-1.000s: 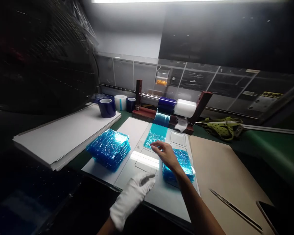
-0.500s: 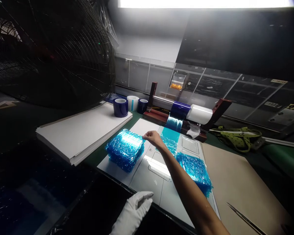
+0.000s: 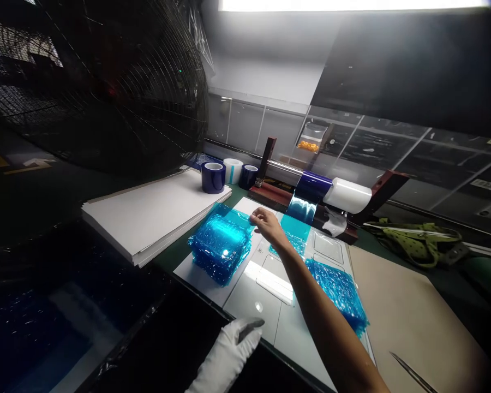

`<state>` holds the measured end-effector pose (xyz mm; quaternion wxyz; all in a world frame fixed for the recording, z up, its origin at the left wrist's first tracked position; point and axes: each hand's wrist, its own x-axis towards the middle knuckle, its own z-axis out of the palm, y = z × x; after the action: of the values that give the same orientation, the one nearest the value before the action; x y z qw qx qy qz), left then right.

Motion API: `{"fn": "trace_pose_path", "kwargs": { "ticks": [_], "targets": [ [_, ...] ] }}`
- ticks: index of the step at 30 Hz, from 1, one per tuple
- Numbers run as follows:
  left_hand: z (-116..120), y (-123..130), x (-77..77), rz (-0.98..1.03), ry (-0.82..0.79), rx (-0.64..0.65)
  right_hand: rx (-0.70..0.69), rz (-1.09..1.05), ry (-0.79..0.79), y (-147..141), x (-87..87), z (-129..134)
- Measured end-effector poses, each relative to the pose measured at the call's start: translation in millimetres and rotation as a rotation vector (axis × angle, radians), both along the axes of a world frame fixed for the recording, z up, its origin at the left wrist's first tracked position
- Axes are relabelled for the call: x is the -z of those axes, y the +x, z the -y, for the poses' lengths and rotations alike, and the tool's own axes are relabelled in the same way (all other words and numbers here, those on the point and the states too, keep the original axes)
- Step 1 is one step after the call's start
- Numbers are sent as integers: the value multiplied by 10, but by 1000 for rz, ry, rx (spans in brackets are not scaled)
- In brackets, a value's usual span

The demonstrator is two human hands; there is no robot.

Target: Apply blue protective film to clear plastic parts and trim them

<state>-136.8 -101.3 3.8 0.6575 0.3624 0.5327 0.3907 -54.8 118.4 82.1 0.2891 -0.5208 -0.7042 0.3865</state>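
My bare right hand pinches the edge of a translucent blue film sheet at the back right of a thick stack of blue film pieces. Its forearm crosses the white work board, passing over part of a second blue film stack. My left hand, in a white glove, hovers by the board's front edge, thumb and fingers apart with nothing between them. Behind the right hand, a blue film strip runs down from a dark blue roll onto the board.
The roll stand also carries a white roll. Several tape rolls stand left of it, near stacked white sheets. A large fan looms at left. Tweezers lie on brown board at right.
The blue sheet at my right fingertips now shows spread out beyond the left stack's back edge. The view has turned slightly left. My left hand stays near the front edge.
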Motion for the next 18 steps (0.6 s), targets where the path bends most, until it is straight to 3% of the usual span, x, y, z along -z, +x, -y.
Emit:
{"fn": "trace_pose_path", "kwargs": {
  "ticks": [7, 11, 14, 18],
  "targets": [
    [-42, -91, 58, 29, 72, -110, -67, -261, -203, -61, 111, 4],
    [-62, -186, 102, 286, 49, -254, -116, -366, -276, 77, 166, 47],
    [-73, -233, 113, 433, -7, -270, -126, -424, -306, 352, 164, 160],
    [-36, -205, 119, 312, 38, -215, -22, -418, -279, 1057, 138, 293]
  ]
}}
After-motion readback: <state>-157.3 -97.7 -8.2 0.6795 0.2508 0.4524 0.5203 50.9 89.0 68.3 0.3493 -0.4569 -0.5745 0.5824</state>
